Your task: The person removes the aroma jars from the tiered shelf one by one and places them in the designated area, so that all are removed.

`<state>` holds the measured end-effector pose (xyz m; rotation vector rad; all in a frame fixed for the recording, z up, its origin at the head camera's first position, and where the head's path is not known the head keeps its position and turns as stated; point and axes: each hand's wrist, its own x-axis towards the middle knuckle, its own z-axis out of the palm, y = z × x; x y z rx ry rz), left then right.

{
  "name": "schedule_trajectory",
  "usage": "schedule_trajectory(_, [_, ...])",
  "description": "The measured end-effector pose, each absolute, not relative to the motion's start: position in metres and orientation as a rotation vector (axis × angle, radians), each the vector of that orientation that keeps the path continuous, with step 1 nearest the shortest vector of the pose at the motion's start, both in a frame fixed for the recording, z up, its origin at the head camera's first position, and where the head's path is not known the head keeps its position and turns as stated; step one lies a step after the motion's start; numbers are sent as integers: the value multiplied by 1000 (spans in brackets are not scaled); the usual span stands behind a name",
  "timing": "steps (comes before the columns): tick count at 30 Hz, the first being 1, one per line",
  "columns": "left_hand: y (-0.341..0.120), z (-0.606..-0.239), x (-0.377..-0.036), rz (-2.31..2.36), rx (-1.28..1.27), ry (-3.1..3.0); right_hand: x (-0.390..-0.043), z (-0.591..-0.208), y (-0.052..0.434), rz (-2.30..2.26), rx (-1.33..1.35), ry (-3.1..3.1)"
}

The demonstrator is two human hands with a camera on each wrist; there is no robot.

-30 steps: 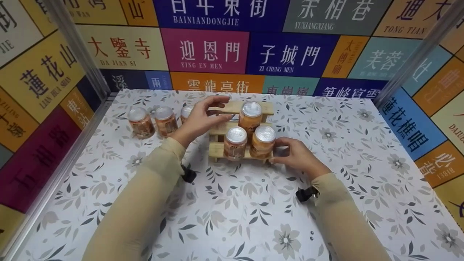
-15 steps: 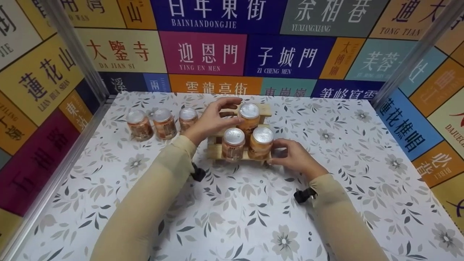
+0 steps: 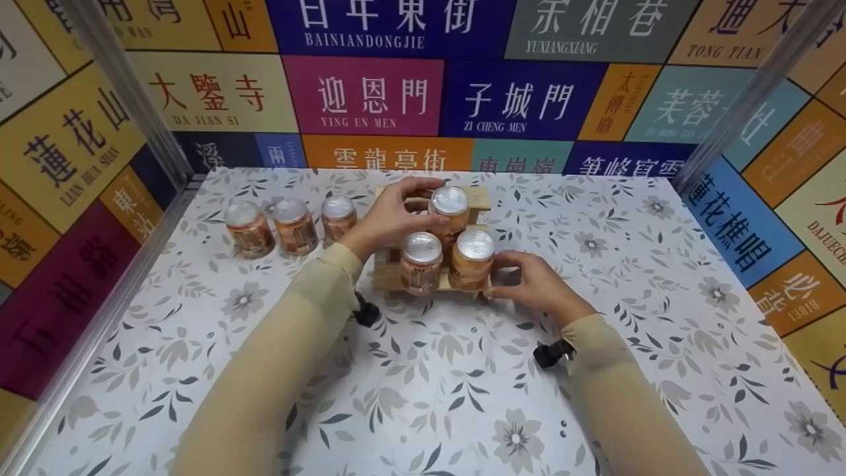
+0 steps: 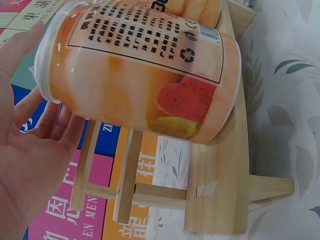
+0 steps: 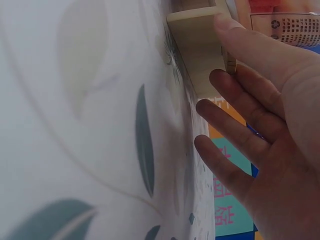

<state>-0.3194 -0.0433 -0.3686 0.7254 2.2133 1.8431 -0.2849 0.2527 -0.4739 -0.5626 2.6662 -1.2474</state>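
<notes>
A small stepped wooden rack (image 3: 386,274) stands on the flowered tabletop. Two orange-labelled cans with silver lids, the left can (image 3: 422,263) and the right can (image 3: 472,260), sit on its lowest step. Behind them is a third can (image 3: 450,210), higher up; its base is hidden. My left hand (image 3: 396,210) holds this rear can from the left, thumb in front and fingers behind. In the left wrist view the front left can (image 4: 145,75) covers the rear one. My right hand (image 5: 270,110) pinches the rack's right end between thumb and forefinger; its other fingers are spread.
Three more cans stand in a row left of the rack: a far left can (image 3: 248,230), a middle can (image 3: 295,226) and a near can (image 3: 339,218), close to my left wrist. A wall of coloured signs (image 3: 363,96) closes the back.
My left hand has moved right, from over the rack's left part to the rear can, and its fingers now go round it. My right hand stays at the rack's end.
</notes>
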Motion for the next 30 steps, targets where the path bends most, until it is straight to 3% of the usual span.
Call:
schedule_trajectory(11, [-37, -389, -341, 1886, 647, 2227, -283, -471, 251, -1229, -509, 2656])
schedule_trajectory(30, [-40, -385, -332, 1926, 605, 2249, -282, -474, 252, -1299, -566, 2639])
